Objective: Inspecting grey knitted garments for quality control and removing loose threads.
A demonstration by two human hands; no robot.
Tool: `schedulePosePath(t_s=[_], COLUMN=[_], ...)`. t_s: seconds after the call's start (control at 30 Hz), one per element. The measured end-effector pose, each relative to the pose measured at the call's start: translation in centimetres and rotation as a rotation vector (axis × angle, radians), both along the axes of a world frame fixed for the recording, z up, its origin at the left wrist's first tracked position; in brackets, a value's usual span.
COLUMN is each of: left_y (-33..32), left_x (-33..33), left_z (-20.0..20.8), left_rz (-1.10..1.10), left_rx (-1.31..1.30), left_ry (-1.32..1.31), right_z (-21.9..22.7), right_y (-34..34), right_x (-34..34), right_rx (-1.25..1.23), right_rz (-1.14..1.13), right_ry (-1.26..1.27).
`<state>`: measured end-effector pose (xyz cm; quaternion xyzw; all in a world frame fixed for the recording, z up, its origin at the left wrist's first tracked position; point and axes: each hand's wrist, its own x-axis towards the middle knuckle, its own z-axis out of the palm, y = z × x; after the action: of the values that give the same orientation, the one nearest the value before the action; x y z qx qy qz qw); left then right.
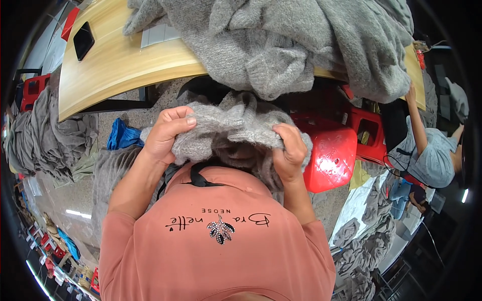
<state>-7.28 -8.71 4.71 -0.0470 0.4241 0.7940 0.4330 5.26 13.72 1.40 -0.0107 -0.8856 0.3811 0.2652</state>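
1. A pale rectangular sheet (159, 34) lies on the wooden desk (115, 65), partly tucked under the big heap of grey knitwear (301, 40); any marks on it are too small to tell.
2. A flat black phone (83, 40) lies near the desk's left end, with a red flat thing (69, 22) just beyond it at the edge.
3. The grey fuzzy sweater (233, 128) is bunched up just in front of the person's chest, below the desk edge and above the lap.
4. The left hand (168, 134) grips the sweater's left side: the thumb lies on top, the fingers (173, 116) curled down into the wool, closed on it.
5. The right hand (290, 150) clutches the right side, its fingers (286, 133) folded tight around a fold of the knit.
6. The cloth spans between both hands and hangs down behind them.
7. A red plastic stool (329, 155) stands just to the right of the right hand.
8. A blue bag (120, 135) lies on the floor to the left, beside more grey garments (45, 135).
9. Another person (427, 150) sits at the far right.
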Motion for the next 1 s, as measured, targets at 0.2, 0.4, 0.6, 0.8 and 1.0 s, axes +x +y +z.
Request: schedulePosePath(t_s=[0.2, 0.4, 0.6, 0.8, 1.0], left_y=[1.0, 3.9, 3.4, 3.6, 2.9], left_x=[-0.1, 2.1, 1.7, 2.3, 3.0], left_z=[0.4, 0.5, -0.1, -0.6, -1.4], left_rz=[-0.027, -0.184, -0.422, -0.260, -0.143], left_rx=[-0.107, -0.194, -0.102, -0.085, -0.331], left_ry=[0.037, 0.176, 0.150, 0.199, 0.508], right_z=[3.4, 4.1, 3.1, 1.7, 0.8], right_y=[-0.8, -4.0, -3.8, -4.0, -4.8], right_x=[0.1, -0.8, -1.2, -1.9, -2.2], right_rx=[-0.035, -0.037, 0.180, 0.256, 0.114], right_rz=[0.306, 0.668, 0.324, 0.283, 0.289], right_ry=[-0.040, -0.032, 0.266, 0.319, 0.187])
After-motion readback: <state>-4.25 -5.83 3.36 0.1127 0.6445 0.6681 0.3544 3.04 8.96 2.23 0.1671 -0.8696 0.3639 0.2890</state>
